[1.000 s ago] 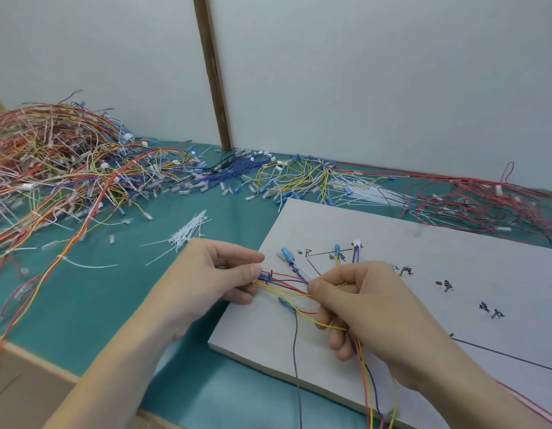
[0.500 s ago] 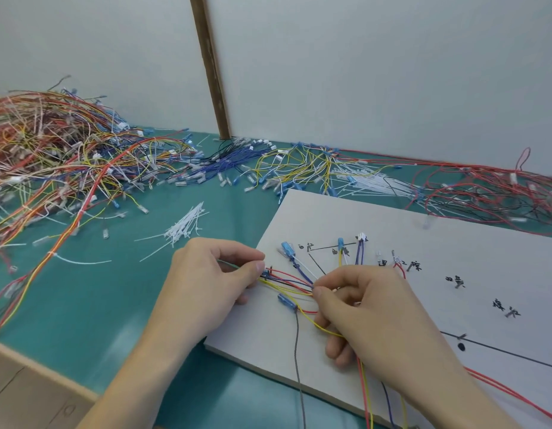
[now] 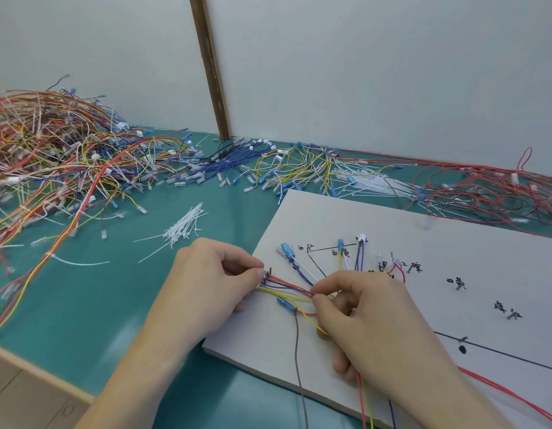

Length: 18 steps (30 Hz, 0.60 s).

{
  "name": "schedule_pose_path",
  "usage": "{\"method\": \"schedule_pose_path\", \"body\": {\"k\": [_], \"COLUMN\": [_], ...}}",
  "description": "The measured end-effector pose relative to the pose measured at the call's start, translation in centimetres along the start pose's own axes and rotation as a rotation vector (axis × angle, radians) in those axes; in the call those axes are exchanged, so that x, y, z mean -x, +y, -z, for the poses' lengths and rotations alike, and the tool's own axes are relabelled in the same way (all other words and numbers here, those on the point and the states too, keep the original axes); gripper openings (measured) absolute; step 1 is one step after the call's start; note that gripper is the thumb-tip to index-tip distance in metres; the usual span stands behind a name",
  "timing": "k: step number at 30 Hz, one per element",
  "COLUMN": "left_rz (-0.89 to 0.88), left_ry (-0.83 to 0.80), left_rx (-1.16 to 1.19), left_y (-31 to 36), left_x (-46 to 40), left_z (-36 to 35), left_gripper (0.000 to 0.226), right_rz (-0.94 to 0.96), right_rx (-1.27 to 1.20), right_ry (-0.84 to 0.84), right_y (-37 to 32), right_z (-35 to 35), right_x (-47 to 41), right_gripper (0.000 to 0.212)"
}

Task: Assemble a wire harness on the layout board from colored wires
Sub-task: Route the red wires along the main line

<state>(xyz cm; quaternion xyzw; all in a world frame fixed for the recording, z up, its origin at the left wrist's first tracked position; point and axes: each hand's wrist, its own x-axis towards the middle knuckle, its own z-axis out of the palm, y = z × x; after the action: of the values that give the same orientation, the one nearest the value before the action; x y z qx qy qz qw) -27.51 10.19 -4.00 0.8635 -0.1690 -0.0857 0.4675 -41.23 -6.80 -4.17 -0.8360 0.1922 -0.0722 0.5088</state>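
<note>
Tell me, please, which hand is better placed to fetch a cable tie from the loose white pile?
Probably the left hand: the white cable ties lie just beyond it on the teal mat, while the right hand sits farther off, gripping the wire bundle on the layout board.

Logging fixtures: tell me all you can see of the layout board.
The layout board is a flat, thin, pale grey panel, lying skewed on the teal table, its near corner by the left hand. Black lines and handwritten marks cross it. Wires fan over it, pinched by both hands; the right hand rests on it.
</note>
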Motion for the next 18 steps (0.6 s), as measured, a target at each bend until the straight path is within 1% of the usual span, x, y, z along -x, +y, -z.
{"method": "schedule_pose_path", "body": {"k": [2, 4, 7, 9, 11, 14, 16, 18], "left_rz": [-0.036, -0.095, -0.217, -0.265, -0.293, -0.305, -0.296, -0.288], "left_ry": [-0.007, 0.002, 0.056, 0.081, 0.102, 0.123, 0.115, 0.107], "left_rx": [-0.102, -0.201, -0.217, -0.171, -0.151, -0.071, -0.004, 0.039], "left_y": [0.1, 0.1, -0.2, -0.7, -1.1, -1.6, -1.9, -2.1], "left_x": [0.2, 0.6, 1.3, 1.6, 1.6, 1.7, 1.8, 1.8], "left_z": [0.1, 0.1, -0.2, -0.5, -0.8, -1.0, -0.9, -1.0], "left_gripper": [0.012, 0.013, 0.019, 0.025, 0.025, 0.023, 0.023, 0.023], "right_rz": [0.011, -0.007, -0.038, -0.005, 0.055, 0.114, 0.139, 0.127], "right_rx": [0.043, 0.032, 0.009, 0.066, 0.154, 0.305, 0.399, 0.531], "right_ry": [-0.023, -0.056, -0.078, -0.039, -0.013, -0.005, 0.010, 0.009], "right_y": [0.0, -0.4, -1.1, -1.3, -1.5, -1.5, -1.7, -2.3], "right_z": [0.1, 0.3, 0.7, 0.9, 1.0, 0.9, 0.8, 0.7], "right_x": [0.1, 0.2, 0.3, 0.2, 0.2, 0.5, 0.6, 0.6], "right_gripper": [0.016, 0.013, 0.039, 0.047, 0.045, 0.032, 0.022, 0.018]}}
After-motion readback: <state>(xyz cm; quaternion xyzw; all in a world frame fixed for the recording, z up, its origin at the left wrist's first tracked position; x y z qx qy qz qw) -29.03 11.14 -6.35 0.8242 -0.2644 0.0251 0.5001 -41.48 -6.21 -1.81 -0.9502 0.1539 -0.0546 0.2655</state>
